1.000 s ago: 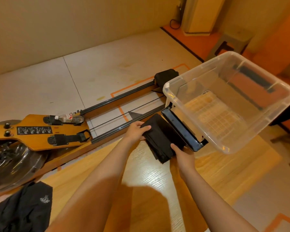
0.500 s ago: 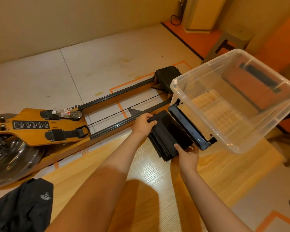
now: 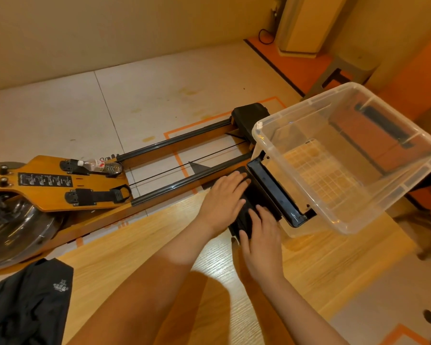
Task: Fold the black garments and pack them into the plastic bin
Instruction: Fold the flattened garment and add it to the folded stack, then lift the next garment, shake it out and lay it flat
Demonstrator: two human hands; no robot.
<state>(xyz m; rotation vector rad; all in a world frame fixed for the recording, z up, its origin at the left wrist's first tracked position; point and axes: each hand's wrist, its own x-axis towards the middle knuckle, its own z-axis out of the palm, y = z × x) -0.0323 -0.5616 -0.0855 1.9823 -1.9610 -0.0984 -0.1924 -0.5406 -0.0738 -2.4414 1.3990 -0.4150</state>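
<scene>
A folded black garment (image 3: 253, 198) lies on the wooden table (image 3: 159, 245), right against the black latch (image 3: 274, 188) on the near side of the clear plastic bin (image 3: 334, 221). My left hand (image 3: 223, 199) lies palm down on its left side. From the near end, my right hand (image 3: 261, 236) covers it, thumb at the edge. The bin stands tilted at the table's far right with nothing in it. A second black garment (image 3: 28, 305) lies crumpled at the table's near left corner.
A wooden rowing machine (image 3: 60, 185) with black rails (image 3: 184, 181) lies on the floor beyond the table, a plastic bottle (image 3: 100, 166) resting on it. A grey stool (image 3: 346, 68) stands at the far right.
Both hands have shifted from gripping the garment's ends to lying on top of it. The garment has slid a little closer to the bin's latch.
</scene>
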